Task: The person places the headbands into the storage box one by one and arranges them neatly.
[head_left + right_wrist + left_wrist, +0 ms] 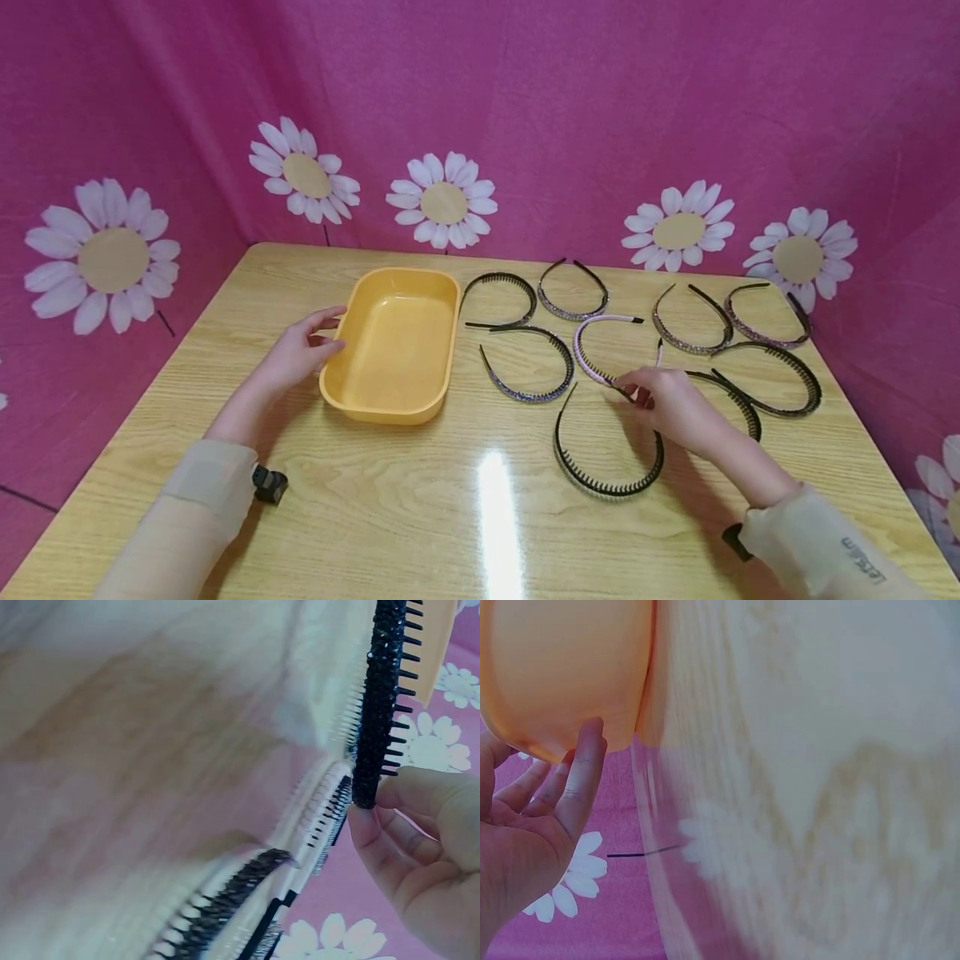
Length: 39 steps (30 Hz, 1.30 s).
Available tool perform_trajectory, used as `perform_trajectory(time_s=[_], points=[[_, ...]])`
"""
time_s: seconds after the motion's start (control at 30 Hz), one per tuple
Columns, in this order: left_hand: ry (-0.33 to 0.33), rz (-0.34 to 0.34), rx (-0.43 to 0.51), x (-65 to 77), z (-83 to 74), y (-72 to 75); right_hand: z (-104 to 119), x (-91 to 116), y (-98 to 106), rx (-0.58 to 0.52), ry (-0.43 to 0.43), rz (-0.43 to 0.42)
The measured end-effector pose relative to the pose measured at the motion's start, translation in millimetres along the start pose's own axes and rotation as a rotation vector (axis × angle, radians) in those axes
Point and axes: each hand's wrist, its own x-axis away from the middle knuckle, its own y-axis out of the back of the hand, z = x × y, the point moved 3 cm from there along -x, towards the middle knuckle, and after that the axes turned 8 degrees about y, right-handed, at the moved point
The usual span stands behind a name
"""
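At the left, a yellow plastic tray point(390, 342) stands on the table. My left hand point(303, 346) touches its left side, fingertips at the rim. The left wrist view shows a fairly straight finger point(589, 761) against the tray's outer wall point(570, 667). My right hand point(678, 408) pinches one end of a black headband point(607, 490) between thumb and fingers. Close up, that headband point(379, 697) is glittery with comb teeth, and the right hand point(431, 847) holds its lower end. A pink headband point(588, 354) lies just behind the fingertips.
Several dark headbands lie about: a purple-glitter one point(532, 398) by the tray, another point(573, 315) behind it, and more at the right, including a toothed black one point(810, 383). A pink daisy-printed curtain point(540, 100) borders the wooden table point(375, 517).
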Motion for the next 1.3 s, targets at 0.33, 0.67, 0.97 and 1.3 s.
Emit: perform_trajectory(time_s=[0.33, 0.67, 0.97, 1.3], points=[[0.03, 0.01, -0.003, -0.2, -0.2, -0.3, 11.7, -18.8, 18.9, -0.009, 0.025, -0.019], [0.05, 0.018, 0.019, -2.1, 2.0, -0.5, 26.8, -47.4, 36.2, 0.005, 0.056, -0.021], [0.049, 0.009, 0.031, -2.5, 2.0, -1.7, 41.6, -80.0, 47.3, -0.011, 0.093, -0.053], [0.066, 0.001, 0.026, -2.6, 3.1, -1.9, 59.0, -118.9, 55.5, -0.054, 0.066, -0.046]])
